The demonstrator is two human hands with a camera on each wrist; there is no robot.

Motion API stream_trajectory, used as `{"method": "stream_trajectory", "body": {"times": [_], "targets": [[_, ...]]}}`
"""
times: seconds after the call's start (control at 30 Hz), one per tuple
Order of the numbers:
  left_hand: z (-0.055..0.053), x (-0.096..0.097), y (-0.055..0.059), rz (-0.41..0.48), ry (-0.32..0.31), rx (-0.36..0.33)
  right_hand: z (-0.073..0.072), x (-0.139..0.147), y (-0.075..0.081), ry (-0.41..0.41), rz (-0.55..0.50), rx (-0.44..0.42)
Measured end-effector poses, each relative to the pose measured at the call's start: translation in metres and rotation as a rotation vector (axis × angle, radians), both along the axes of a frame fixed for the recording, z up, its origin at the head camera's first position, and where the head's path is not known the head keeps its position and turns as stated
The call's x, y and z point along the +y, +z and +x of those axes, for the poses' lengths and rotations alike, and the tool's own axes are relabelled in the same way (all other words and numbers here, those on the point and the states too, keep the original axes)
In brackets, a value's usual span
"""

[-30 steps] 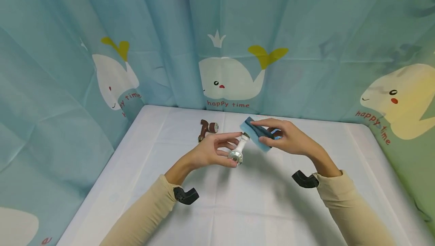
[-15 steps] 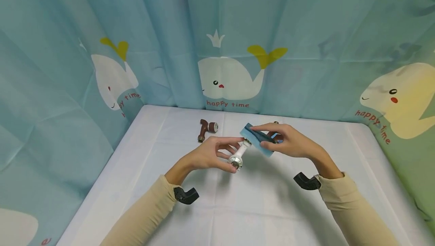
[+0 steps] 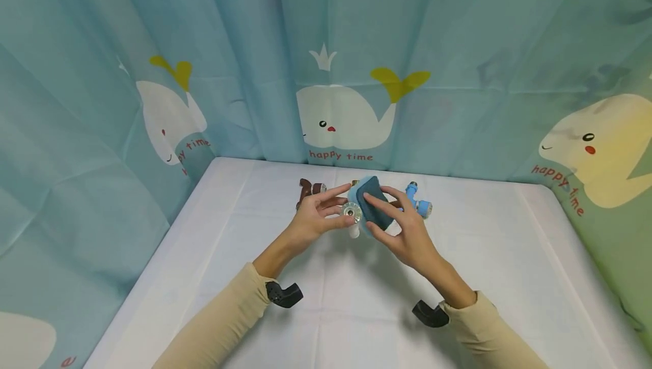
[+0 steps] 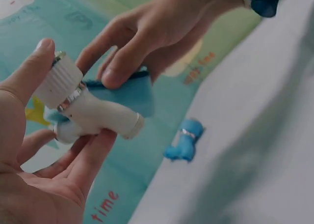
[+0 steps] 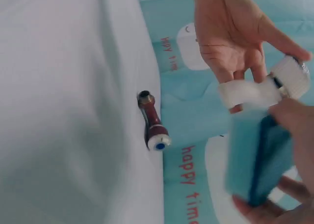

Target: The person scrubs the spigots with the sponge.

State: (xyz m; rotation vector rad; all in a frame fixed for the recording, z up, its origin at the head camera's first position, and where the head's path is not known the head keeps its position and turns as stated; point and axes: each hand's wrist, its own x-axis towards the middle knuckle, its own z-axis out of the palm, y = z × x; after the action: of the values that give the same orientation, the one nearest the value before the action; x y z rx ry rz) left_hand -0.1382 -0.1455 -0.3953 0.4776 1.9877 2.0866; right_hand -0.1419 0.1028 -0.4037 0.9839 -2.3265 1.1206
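My left hand [image 3: 312,215] holds a white tap [image 4: 100,111] above the table, thumb on its ribbed knob and fingers under its body. In the head view the knob's silver face [image 3: 351,211] points toward me. My right hand [image 3: 411,240] grips a blue sponge [image 3: 376,206] with a darker scouring side. The lighter side of the sponge [image 5: 241,150] lies against or very close to the white tap [image 5: 250,93]; exact contact is hidden. Part of the tap is covered by the sponge and fingers.
A brown tap [image 3: 305,190] lies on the white-covered table [image 3: 356,312], behind my left hand. A light blue tap [image 3: 424,208] lies behind my right hand. A whale-print curtain [image 3: 254,74] hangs around the table's back and sides.
The white tap has turned, bringing its knob face toward me. My right hand has moved left and rotated with the sponge, uncovering the blue tap. My left hand has risen slightly, partly covering the brown tap.
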Motion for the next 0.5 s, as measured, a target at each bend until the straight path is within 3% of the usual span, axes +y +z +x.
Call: {"method": "stream_trajectory", "body": {"times": [0.13, 0.37, 0.5], "targets": [[-0.0004, -0.0010, -0.0020, -0.021, 0.049, -0.016, 0.0020, -0.0015, -0.0027, -0.027, 0.011, 0.016], [-0.0027, -0.0032, 0.0039, -0.035, 0.098, 0.046, 0.0044, -0.0016, -0.0047, -0.035, 0.112, 0.018], [-0.0028, -0.0038, 0.0042, -0.063, 0.105, 0.028, 0.0034, -0.0036, -0.0054, -0.062, 0.049, -0.010]]}}
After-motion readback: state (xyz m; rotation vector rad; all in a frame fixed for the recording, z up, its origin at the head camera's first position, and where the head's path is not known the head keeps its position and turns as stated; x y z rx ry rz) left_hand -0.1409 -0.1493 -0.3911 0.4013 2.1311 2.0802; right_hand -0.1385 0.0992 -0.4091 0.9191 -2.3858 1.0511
